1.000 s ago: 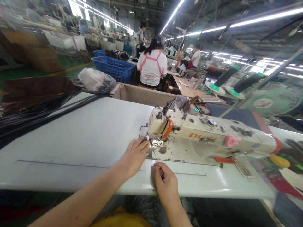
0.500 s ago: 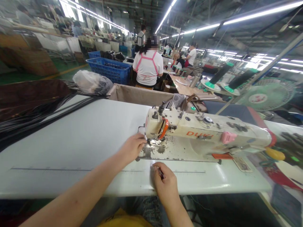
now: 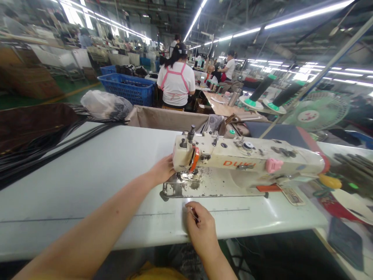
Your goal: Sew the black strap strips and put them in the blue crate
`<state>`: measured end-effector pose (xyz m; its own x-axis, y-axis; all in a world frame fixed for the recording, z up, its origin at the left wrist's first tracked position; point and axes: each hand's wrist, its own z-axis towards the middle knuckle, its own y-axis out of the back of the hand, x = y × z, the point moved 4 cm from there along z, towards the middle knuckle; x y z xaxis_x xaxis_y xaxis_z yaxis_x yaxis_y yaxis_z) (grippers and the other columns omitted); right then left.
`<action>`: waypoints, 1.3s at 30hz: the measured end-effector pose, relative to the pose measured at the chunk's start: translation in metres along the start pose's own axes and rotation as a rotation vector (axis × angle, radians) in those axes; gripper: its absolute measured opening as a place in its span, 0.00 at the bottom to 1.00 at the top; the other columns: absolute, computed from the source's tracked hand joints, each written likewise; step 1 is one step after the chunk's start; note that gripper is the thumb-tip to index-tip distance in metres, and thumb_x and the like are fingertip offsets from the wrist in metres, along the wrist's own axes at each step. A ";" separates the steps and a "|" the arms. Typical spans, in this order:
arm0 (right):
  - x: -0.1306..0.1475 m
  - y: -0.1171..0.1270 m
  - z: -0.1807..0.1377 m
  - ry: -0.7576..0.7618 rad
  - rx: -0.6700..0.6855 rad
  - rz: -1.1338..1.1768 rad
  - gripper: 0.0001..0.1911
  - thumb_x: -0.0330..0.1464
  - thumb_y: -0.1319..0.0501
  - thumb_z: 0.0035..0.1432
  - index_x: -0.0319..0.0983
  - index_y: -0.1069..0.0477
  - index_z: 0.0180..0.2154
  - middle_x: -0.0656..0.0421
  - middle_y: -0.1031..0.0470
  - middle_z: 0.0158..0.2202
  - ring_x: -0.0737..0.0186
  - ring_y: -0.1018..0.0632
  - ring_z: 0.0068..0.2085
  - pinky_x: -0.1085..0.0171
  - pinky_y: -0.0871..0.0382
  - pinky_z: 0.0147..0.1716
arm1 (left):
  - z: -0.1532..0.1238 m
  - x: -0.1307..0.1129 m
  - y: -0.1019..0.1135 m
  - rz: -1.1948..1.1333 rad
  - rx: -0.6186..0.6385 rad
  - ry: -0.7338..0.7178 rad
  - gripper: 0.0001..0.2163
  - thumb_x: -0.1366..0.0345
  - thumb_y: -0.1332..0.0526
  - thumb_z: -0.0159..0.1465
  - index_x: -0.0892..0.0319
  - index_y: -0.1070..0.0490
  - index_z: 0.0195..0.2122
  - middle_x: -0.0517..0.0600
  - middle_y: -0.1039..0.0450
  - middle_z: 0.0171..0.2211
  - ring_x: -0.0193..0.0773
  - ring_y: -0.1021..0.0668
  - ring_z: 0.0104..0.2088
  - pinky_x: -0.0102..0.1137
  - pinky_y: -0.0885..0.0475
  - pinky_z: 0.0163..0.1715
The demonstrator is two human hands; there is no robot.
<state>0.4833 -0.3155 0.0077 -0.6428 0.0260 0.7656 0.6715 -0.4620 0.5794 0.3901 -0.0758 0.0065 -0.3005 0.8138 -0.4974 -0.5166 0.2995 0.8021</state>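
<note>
A cream industrial sewing machine [image 3: 244, 161] stands on the white table [image 3: 87, 175]. My left hand [image 3: 163, 170] reaches in at the machine's head, beside the needle and presser foot [image 3: 186, 175]; its fingertips are hidden behind the head. My right hand [image 3: 201, 227] rests at the table's front edge below the metal bed plate [image 3: 210, 188], fingers curled around a small thin metal tool [image 3: 194, 214].
Black straps [image 3: 43, 146] and dark brown material [image 3: 32, 120] lie at the table's left. A plastic bag [image 3: 103, 105], a blue crate [image 3: 128, 87] and a fabric bin [image 3: 166, 116] stand behind. Thread cones [image 3: 259, 91] and a fan [image 3: 316, 111] are at the right. Other workers sit farther back.
My left hand has slid from lying flat on the bed plate up to the needle area, fingers now tucked behind the machine head. My right hand has stayed put. The view shifted slightly.
</note>
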 end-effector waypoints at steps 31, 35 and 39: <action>-0.003 -0.005 -0.002 0.127 -0.053 0.004 0.08 0.28 0.44 0.65 0.43 0.27 0.38 0.62 0.27 0.27 0.62 0.24 0.30 0.66 0.34 0.32 | -0.034 -0.012 0.016 -0.020 0.034 0.387 0.06 0.68 0.33 0.62 0.51 0.15 0.37 0.46 0.17 0.41 0.39 0.17 0.41 0.30 0.25 0.44; -0.003 -0.005 -0.001 0.131 -0.062 0.004 0.08 0.28 0.44 0.64 0.42 0.26 0.38 0.62 0.26 0.28 0.62 0.24 0.30 0.66 0.34 0.32 | -0.042 -0.020 0.017 -0.019 0.042 0.445 0.08 0.67 0.33 0.63 0.50 0.15 0.40 0.47 0.18 0.42 0.38 0.18 0.39 0.29 0.25 0.43; 0.003 -0.002 -0.001 0.115 -0.030 -0.006 0.09 0.27 0.45 0.65 0.42 0.27 0.38 0.61 0.26 0.29 0.62 0.24 0.32 0.66 0.33 0.33 | -0.052 -0.032 0.010 -0.042 0.042 0.517 0.07 0.67 0.32 0.62 0.52 0.15 0.40 0.47 0.20 0.40 0.36 0.18 0.36 0.29 0.25 0.39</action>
<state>0.4801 -0.3151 0.0089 -0.6855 -0.0720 0.7245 0.6574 -0.4889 0.5735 0.3525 -0.1252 0.0134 -0.6424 0.4519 -0.6189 -0.5069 0.3551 0.7855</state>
